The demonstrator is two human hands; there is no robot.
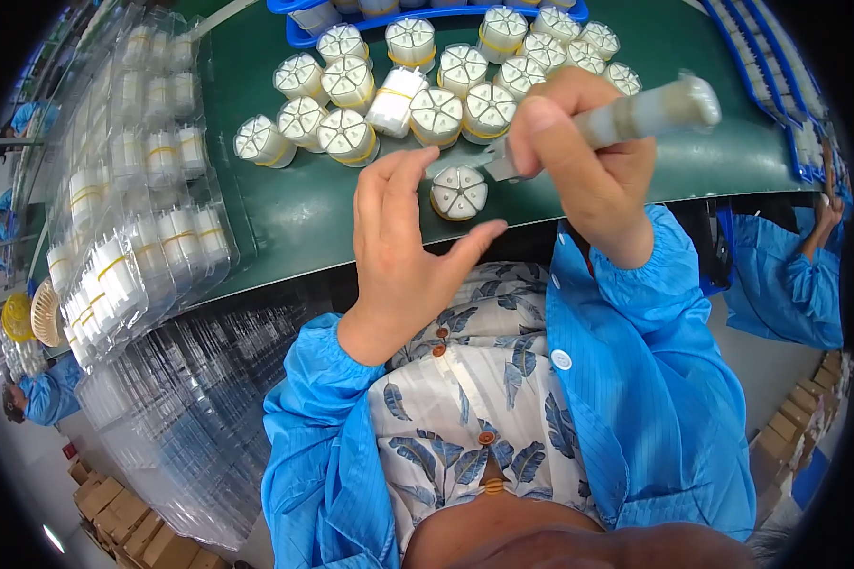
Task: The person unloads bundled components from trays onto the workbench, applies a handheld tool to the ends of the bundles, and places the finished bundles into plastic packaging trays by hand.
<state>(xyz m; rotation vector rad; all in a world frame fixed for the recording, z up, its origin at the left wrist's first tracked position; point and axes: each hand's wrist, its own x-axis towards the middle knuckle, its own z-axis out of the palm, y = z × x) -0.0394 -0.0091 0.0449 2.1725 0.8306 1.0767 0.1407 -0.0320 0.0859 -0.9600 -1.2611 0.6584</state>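
A round bundle of white wedge-shaped pieces (459, 193) stands upright near the front edge of the green table, its segmented top facing up. My left hand (399, 242) is open beside it, fingers reaching past its left side and thumb stretched out below it; contact cannot be made out. My right hand (588, 156) is closed around a tool with a flat metal blade and a tape-wrapped handle (650, 112). The blade points down and left, close to the bundle's upper right side. The handle's far end is slightly blurred.
Several similar bundles, banded in yellow (349, 137), stand behind my hands; one white bundle (397, 100) is tipped over. Clear plastic trays of bundles (161, 237) are stacked at left. Blue crates (427, 21) line the back and right. A co-worker's blue sleeve (807, 275) shows at far right.
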